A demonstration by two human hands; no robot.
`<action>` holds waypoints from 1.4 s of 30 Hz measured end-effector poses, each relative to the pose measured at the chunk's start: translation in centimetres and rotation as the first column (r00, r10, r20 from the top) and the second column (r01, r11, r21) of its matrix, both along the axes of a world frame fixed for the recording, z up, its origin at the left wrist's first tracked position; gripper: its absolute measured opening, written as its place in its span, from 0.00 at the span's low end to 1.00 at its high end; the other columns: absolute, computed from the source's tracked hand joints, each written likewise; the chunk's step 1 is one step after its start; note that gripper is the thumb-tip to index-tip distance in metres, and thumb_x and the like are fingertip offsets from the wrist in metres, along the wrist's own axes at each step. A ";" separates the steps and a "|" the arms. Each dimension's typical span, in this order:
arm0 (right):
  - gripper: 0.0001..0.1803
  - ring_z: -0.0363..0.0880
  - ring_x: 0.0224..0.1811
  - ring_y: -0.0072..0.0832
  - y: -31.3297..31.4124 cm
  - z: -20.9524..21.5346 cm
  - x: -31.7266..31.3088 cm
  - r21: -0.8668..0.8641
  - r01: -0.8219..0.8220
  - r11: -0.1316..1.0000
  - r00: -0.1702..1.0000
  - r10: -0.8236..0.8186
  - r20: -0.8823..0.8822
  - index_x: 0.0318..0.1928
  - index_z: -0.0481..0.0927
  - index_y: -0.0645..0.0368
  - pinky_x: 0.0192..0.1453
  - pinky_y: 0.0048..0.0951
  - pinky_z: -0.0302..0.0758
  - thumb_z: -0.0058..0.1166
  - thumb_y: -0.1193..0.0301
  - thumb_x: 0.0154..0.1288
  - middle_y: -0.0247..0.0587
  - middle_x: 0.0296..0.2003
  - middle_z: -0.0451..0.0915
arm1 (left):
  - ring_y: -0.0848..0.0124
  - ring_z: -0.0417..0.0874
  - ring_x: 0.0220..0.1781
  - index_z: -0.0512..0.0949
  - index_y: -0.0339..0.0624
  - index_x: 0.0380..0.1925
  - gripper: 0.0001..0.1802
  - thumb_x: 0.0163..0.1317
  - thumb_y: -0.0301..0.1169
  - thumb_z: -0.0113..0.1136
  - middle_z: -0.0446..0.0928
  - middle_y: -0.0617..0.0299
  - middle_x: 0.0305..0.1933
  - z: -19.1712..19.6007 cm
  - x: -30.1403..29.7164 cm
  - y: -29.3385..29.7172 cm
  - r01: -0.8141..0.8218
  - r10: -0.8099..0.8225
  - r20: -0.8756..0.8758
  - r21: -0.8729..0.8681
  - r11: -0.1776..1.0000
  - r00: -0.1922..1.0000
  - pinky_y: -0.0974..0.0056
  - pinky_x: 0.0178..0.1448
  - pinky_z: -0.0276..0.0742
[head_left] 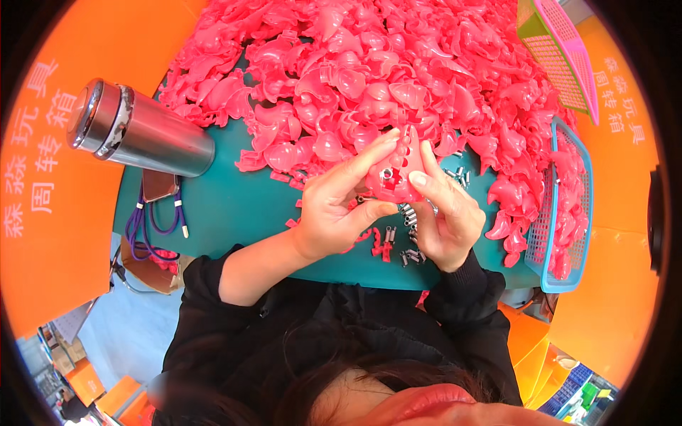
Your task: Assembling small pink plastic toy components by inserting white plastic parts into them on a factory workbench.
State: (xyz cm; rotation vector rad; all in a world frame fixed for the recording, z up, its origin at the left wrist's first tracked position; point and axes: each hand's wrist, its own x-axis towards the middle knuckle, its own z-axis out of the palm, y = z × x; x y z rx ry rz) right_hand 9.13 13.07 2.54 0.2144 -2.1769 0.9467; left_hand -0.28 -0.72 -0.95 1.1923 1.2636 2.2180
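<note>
Between both hands, over the near part of the green table, is a pink moulded plastic part (pixel 406 157) with a row of round holes and a small metal ring or sleeve seated in it. My left hand (pixel 328 213) grips its left side, fingers along the upper edge and thumb below. On the other side my right hand (pixel 451 216) holds it with fingers and thumb; some fingertips are hidden. Below the hands lie several small metal cylinders (pixel 410 215) and a little pink piece (pixel 383 248) with cylinders next to it. More metal cylinders (pixel 460 176) lie right of the held part.
A big heap of pink plastic parts (pixel 341 78) covers the far table (pixel 241 213). At the left a steel flask (pixel 153 128) lies near a purple cord (pixel 177 216). A blue basket (pixel 543 234) with pink parts stands right, a green-and-pink basket (pixel 561 50) behind. Orange boxes (pixel 50 277) flank the table.
</note>
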 end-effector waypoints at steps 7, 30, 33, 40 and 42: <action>0.25 0.78 0.52 0.49 0.1 -0.1 0.1 -0.035 -0.023 0.999 1.000 0.022 -0.015 0.48 0.80 0.60 0.51 0.33 0.78 0.63 0.87 0.45 0.64 0.52 0.74 | 0.58 0.67 0.66 0.63 0.27 0.61 0.36 0.54 0.28 0.66 0.62 0.43 0.66 0.1 0.0 -0.1 -0.027 0.027 -0.018 -0.020 0.999 0.999 0.59 0.64 0.70; 0.23 0.81 0.34 0.20 0.1 -0.2 -0.6 0.034 0.109 0.993 0.980 -0.113 0.166 0.55 0.75 0.65 0.39 0.21 0.74 0.58 0.80 0.57 0.47 0.43 0.83 | 0.74 0.76 0.50 0.62 0.24 0.61 0.28 0.63 0.22 0.57 0.76 0.53 0.51 0.4 0.9 0.6 -0.108 0.126 0.208 -0.098 0.989 0.970 0.67 0.54 0.76; 0.23 0.80 0.51 0.37 -0.5 0.0 -0.6 -0.115 0.177 0.977 0.941 -0.134 0.312 0.54 0.76 0.63 0.50 0.27 0.76 0.59 0.82 0.55 0.51 0.48 0.80 | 0.74 0.77 0.50 0.62 0.24 0.60 0.27 0.63 0.21 0.57 0.76 0.54 0.49 0.4 0.4 0.6 -0.038 0.075 0.314 -0.123 0.992 0.946 0.68 0.53 0.76; 0.22 0.81 0.49 0.34 -0.7 -0.3 -0.5 -0.155 0.193 0.969 0.944 -0.140 0.299 0.53 0.77 0.63 0.51 0.25 0.76 0.60 0.81 0.55 0.50 0.48 0.80 | 0.75 0.78 0.46 0.63 0.23 0.59 0.26 0.62 0.21 0.57 0.77 0.55 0.47 0.9 0.4 0.5 -0.071 0.112 0.263 -0.162 0.984 0.958 0.69 0.51 0.77; 0.22 0.80 0.51 0.35 -0.6 -0.4 -0.3 -0.161 0.183 0.970 0.945 -0.129 0.300 0.53 0.77 0.64 0.52 0.26 0.75 0.60 0.81 0.55 0.50 0.48 0.80 | 0.75 0.78 0.46 0.64 0.24 0.59 0.27 0.61 0.21 0.59 0.77 0.54 0.47 0.7 0.5 0.4 -0.056 0.099 0.267 -0.163 0.985 0.959 0.69 0.50 0.77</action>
